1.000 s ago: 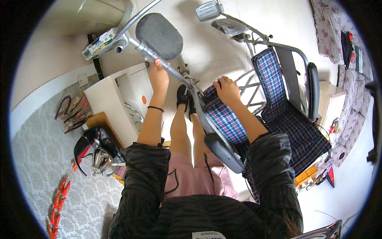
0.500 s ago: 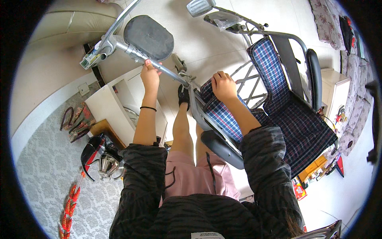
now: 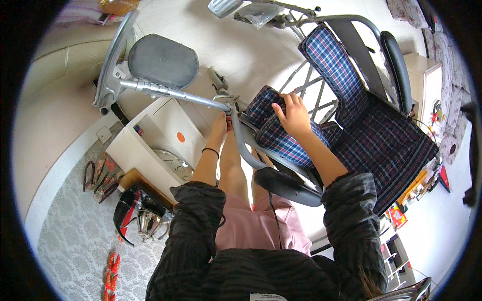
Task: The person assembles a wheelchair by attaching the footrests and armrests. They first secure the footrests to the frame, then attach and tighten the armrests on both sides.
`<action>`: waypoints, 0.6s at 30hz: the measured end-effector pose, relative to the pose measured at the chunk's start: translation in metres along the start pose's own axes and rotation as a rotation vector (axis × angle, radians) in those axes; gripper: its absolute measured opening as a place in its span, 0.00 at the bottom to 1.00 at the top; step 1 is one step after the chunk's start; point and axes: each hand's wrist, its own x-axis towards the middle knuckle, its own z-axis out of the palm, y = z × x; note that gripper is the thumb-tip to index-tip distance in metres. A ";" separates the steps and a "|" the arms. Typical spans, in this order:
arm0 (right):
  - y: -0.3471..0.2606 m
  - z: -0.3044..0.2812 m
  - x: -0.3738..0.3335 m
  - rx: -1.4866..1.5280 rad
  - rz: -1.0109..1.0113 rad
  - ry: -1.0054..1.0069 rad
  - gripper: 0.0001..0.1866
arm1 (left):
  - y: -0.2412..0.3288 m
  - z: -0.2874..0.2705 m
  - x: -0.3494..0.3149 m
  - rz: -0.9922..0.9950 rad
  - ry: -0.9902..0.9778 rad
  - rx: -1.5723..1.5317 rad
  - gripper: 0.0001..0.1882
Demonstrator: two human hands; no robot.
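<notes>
A partly folded wheelchair with a plaid seat (image 3: 286,141) and grey metal frame (image 3: 240,131) stands before me. My left hand (image 3: 222,126) is at the front frame tube, close to where the leg rest joins it; its bent fingers are closed there, partly hidden by the tube. My right hand (image 3: 295,116) lies on the raised plaid seat, thumb apart and fingers stretched over the fabric. The leg rest tube (image 3: 173,93) sticks out to the left, with a dark oval calf pad (image 3: 163,61) beside it and a footplate (image 3: 108,65) at its end.
A black armrest (image 3: 288,185) is near my thighs, another (image 3: 395,70) at the far right. To the left are a white cabinet (image 3: 145,145) and a metal kettle (image 3: 149,223). A beige sofa (image 3: 70,60) stands at upper left. One caster wheel (image 3: 217,79) rests on the tiled floor.
My left hand has left the leg rest tube and moved down and right to the front frame. The leg rest has swung further left. My right hand's fingers have spread out more on the seat.
</notes>
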 end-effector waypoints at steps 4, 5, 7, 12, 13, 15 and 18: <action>-0.004 0.010 0.002 -0.038 0.043 -0.035 0.27 | 0.010 0.002 0.001 -0.121 0.043 0.043 0.19; -0.004 0.011 0.002 -0.035 0.035 -0.026 0.27 | 0.011 0.002 0.001 -0.160 0.046 -0.046 0.19; -0.005 0.011 0.004 -0.075 0.024 -0.026 0.27 | 0.014 0.002 0.002 -0.254 0.102 -0.226 0.19; -0.005 0.010 0.007 -0.079 0.048 -0.085 0.27 | 0.022 -0.009 0.005 -0.304 -0.073 -0.256 0.17; -0.005 0.011 0.008 -0.078 0.054 -0.089 0.26 | 0.023 -0.010 0.006 -0.312 -0.068 -0.245 0.17; -0.005 0.012 0.010 -0.072 0.056 -0.079 0.26 | 0.023 -0.011 0.004 -0.313 -0.083 -0.277 0.17; -0.006 0.013 0.013 -0.095 0.059 -0.067 0.26 | 0.021 -0.007 -0.007 -0.269 -0.043 -0.314 0.16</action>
